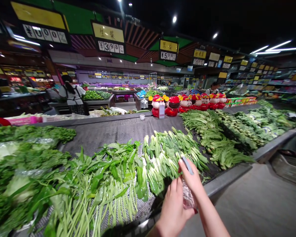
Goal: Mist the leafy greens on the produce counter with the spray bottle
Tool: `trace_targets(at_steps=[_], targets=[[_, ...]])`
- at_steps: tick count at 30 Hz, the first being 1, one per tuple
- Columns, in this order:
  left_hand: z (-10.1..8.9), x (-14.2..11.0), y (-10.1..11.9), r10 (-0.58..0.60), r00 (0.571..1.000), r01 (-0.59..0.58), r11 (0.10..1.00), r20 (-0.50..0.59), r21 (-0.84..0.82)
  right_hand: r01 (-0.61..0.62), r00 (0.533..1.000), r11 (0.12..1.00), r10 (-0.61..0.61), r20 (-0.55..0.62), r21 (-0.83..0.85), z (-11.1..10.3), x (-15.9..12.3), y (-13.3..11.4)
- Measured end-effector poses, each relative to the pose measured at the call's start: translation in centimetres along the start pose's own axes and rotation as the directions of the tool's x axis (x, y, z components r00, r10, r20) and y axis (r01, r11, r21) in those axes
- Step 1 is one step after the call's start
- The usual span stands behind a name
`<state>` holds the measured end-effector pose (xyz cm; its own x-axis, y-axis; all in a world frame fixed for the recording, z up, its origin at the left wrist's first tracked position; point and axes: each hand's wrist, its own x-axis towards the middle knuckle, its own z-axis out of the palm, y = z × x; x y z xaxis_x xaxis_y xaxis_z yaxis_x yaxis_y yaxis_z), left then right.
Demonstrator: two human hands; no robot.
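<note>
One clear, ribbed bottle (188, 196) with a gray top piece (187, 165) is held between two bare hands near the front edge of the table (106, 128). The left hand (173, 204) is curled around the bottle's body; the right hand (191, 177) closes around its upper part, a digit lying along the gray piece — the fingers on the far side are hidden. The bottle leans, its top toward the short leafy bundles (160, 156), which lie in overlapping rows just beyond the hands.

To the left of these bundles, long-stemmed greens (113, 181) are spread over the dark mesh lining, and curly lettuce (27, 158) lies at the far left, partly in clear plastic. More green vegetables (219, 141) fill the right side. Seven red figures (172, 107) stand in a row along the back, beneath hanging price signs (109, 38) — and a person in an apron (72, 93) stands farther off, on the left
</note>
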<state>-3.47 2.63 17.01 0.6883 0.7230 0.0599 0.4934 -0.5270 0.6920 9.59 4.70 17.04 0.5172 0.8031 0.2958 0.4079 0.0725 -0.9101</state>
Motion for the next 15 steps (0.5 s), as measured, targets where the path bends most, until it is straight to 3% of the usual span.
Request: trace_targets(at_steps=[15], targets=[[-1.9,-3.1,-1.8,-0.071,0.997,0.071,0.997,-0.040,-0.015,0.028,0.998,1.000,-0.029,0.062,0.008,3.6,-1.9,-2.0]])
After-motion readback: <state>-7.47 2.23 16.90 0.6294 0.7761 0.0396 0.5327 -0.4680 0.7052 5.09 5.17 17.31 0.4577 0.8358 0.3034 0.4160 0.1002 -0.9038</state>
